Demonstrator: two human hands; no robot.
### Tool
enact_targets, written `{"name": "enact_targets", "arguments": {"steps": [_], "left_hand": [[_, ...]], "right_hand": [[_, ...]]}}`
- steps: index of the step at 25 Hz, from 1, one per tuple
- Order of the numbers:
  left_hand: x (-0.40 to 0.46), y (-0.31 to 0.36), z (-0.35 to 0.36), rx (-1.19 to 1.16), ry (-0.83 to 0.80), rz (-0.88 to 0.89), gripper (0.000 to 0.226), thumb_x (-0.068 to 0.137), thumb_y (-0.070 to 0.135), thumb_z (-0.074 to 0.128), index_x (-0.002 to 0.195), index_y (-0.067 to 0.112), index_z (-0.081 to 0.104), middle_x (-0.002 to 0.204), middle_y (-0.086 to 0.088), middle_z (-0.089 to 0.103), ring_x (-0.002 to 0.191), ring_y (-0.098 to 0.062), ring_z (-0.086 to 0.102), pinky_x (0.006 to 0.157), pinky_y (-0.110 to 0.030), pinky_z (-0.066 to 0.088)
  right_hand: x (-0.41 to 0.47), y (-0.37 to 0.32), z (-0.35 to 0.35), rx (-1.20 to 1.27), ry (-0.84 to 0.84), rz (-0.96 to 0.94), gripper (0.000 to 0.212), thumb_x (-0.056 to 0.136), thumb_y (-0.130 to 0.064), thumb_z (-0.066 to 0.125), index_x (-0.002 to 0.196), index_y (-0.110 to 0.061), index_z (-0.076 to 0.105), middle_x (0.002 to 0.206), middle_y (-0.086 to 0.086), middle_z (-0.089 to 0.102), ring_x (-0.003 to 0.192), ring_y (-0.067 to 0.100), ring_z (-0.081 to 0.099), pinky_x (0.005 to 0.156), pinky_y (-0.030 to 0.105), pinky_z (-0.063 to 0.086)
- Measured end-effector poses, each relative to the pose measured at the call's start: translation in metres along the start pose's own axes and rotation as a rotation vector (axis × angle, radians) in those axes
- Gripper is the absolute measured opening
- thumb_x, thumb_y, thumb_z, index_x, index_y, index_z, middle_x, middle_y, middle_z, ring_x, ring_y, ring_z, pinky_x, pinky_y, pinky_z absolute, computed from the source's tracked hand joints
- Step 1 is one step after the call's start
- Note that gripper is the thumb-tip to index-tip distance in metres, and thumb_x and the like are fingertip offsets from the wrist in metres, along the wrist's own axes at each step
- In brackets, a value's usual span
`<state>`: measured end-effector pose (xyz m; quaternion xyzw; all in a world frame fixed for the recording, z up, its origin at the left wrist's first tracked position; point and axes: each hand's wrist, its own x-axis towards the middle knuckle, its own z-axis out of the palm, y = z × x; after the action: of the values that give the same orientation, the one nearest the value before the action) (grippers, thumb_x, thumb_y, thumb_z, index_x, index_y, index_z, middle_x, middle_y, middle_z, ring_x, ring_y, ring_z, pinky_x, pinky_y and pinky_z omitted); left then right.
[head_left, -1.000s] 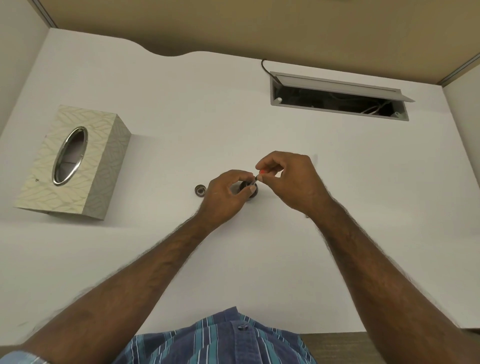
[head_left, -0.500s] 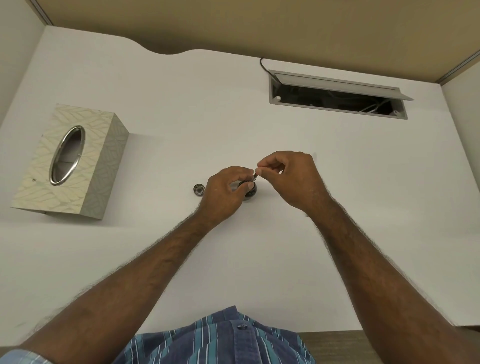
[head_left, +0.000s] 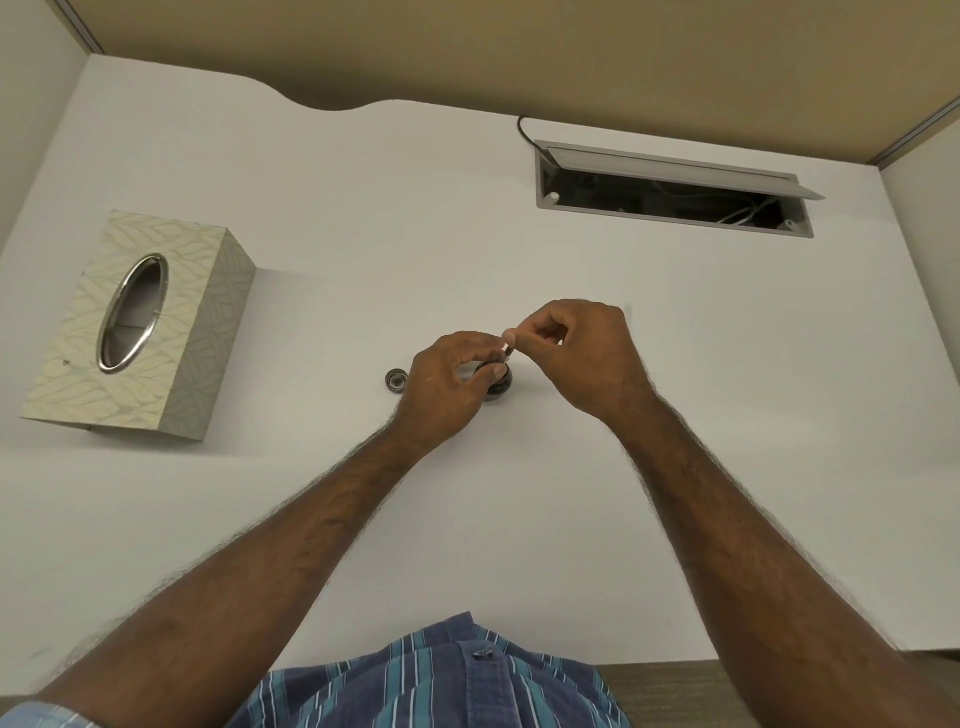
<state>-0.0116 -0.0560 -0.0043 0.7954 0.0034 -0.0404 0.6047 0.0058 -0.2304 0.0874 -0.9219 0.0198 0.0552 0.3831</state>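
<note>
I hold the dark round part (head_left: 503, 386) on the desk (head_left: 727, 395) near its middle, with the left hand (head_left: 445, 385) curled round it, thumb and fingertips at its rim. The right hand (head_left: 584, 353) pinches a thin pale piece (head_left: 507, 347) between thumb and forefinger, with its lower end just above the part. What the piece is I cannot tell; it is too small. A second part, a bearing (head_left: 396, 379), lies loose just left of the left hand, apart from it.

Procedure, as I judge it: keep the left hand's grip firm so that the part cannot roll or turn. Line the piece up with the part's centre before pressing. Feed it straight down with light force, since a slanted entry would likely jam it or flick it from the pinch. Keep the left thumb clear of the opening.

Compared with one second ago, both hands and the part occupy almost the same places, and the bearing and the box (head_left: 135, 322) have not shifted. A red spot that showed then at the right fingertips is no longer visible; only the pale sliver shows now.
</note>
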Motion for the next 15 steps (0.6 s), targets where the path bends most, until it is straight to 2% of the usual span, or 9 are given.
{"name": "enact_targets", "arguments": {"steps": [2, 4, 6, 8, 10, 12, 15], "left_hand": [[-0.0003, 0.0007, 0.0003, 0.015, -0.005, 0.001, 0.02, 0.09, 0.013, 0.081, 0.097, 0.032, 0.079, 0.106, 0.026, 0.072, 0.107, 0.005, 0.067, 0.097, -0.009, 0.046], [-0.0005, 0.0001, 0.0002, 0.024, -0.009, 0.011, 0.014, 0.091, 0.014, 0.08, 0.098, 0.025, 0.081, 0.106, 0.027, 0.071, 0.106, 0.011, 0.065, 0.097, -0.008, 0.045], [0.0005, -0.0006, -0.0002, 0.031, -0.009, 0.013, 0.012, 0.091, 0.013, 0.08, 0.1, 0.021, 0.083, 0.107, 0.023, 0.074, 0.11, 0.005, 0.067, 0.1, -0.014, 0.048], [0.0001, 0.0007, -0.0004, 0.023, -0.009, 0.006, 0.013, 0.091, 0.014, 0.08, 0.098, 0.024, 0.082, 0.109, 0.02, 0.075, 0.114, -0.005, 0.069, 0.102, -0.019, 0.049], [-0.0012, 0.0025, -0.0003, 0.009, -0.014, 0.002, 0.018, 0.091, 0.014, 0.08, 0.095, 0.031, 0.079, 0.108, 0.024, 0.073, 0.113, -0.004, 0.068, 0.1, -0.013, 0.047], [-0.0016, 0.003, 0.0004, 0.017, -0.013, 0.003, 0.017, 0.091, 0.014, 0.08, 0.095, 0.031, 0.079, 0.107, 0.027, 0.071, 0.112, -0.001, 0.067, 0.098, -0.007, 0.043], [-0.0007, 0.0018, 0.0003, 0.026, -0.008, 0.008, 0.016, 0.091, 0.014, 0.079, 0.096, 0.028, 0.081, 0.108, 0.021, 0.075, 0.114, -0.006, 0.068, 0.101, -0.013, 0.047]], "right_hand": [[0.0006, 0.0019, 0.002, 0.013, 0.015, 0.027, 0.02, 0.089, -0.037, 0.083, 0.086, -0.018, 0.079, 0.084, -0.007, 0.077, 0.073, 0.006, 0.065, 0.063, 0.006, 0.046], [-0.0018, 0.0032, 0.0021, 0.053, -0.015, -0.006, 0.015, 0.089, -0.032, 0.084, 0.094, -0.019, 0.081, 0.089, -0.005, 0.078, 0.079, 0.007, 0.068, 0.067, 0.004, 0.046], [-0.0036, 0.0037, 0.0011, 0.054, -0.045, -0.054, 0.011, 0.091, -0.026, 0.083, 0.098, -0.018, 0.083, 0.094, -0.004, 0.081, 0.085, 0.008, 0.071, 0.069, 0.005, 0.045], [-0.0026, 0.004, 0.0007, 0.036, -0.035, -0.042, 0.01, 0.09, -0.03, 0.083, 0.091, -0.019, 0.083, 0.091, -0.006, 0.081, 0.082, 0.007, 0.071, 0.067, 0.01, 0.046], [-0.0012, 0.0043, 0.0011, 0.033, -0.008, -0.007, 0.017, 0.088, -0.036, 0.084, 0.085, -0.019, 0.081, 0.087, -0.006, 0.08, 0.078, 0.008, 0.069, 0.065, 0.011, 0.049], [-0.0018, 0.0051, 0.0015, 0.063, -0.004, -0.021, 0.016, 0.088, -0.034, 0.085, 0.091, -0.019, 0.081, 0.089, -0.005, 0.079, 0.079, 0.01, 0.069, 0.066, 0.007, 0.048], [-0.0042, 0.0054, 0.0009, 0.07, -0.022, -0.071, 0.012, 0.091, -0.024, 0.083, 0.1, -0.017, 0.084, 0.095, -0.002, 0.081, 0.083, 0.008, 0.07, 0.07, 0.003, 0.044]]}}
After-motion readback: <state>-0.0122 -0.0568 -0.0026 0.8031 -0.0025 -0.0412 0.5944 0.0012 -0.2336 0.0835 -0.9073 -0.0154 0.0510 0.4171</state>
